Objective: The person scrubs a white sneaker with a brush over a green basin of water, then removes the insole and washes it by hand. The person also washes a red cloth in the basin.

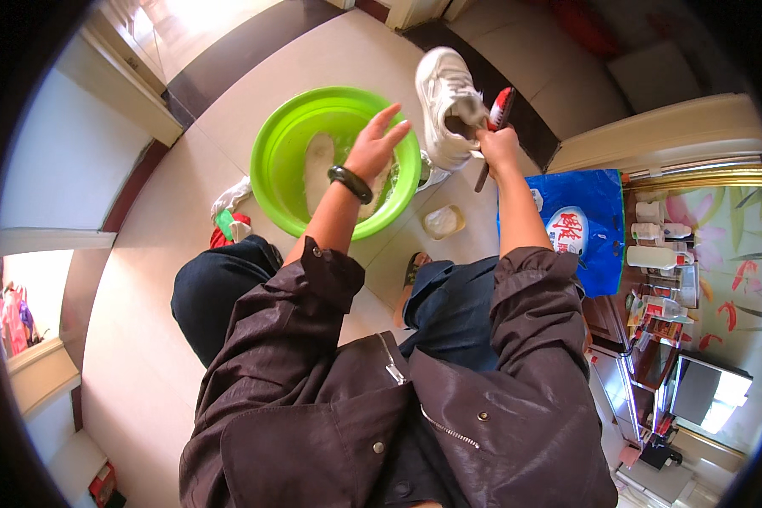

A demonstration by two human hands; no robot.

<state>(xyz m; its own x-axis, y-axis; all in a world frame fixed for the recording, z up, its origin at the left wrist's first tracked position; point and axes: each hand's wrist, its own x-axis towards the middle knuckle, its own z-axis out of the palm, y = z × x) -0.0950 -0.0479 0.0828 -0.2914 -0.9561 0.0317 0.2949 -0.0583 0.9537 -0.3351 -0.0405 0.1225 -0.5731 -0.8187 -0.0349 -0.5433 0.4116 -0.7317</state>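
Observation:
My right hand grips a white lace-up sneaker by its heel end, together with a dark-handled brush that has red and white at its upper end. My left hand, a dark bangle at its wrist, is over a bright green plastic basin with its fingers spread and nothing in them. In the basin lie a pale, elongated insole-like piece and cloudy, sudsy water; my left forearm covers part of what is inside. On the tiles near the basin stands a small yellowish dish with something white in it.
A blue printed plastic bag lies to the right of my right forearm. White, green and red cloths lie left of the basin, by my knee. Another whitish item is partly hidden behind the basin's right rim. Shelves with bottles stand at the far right.

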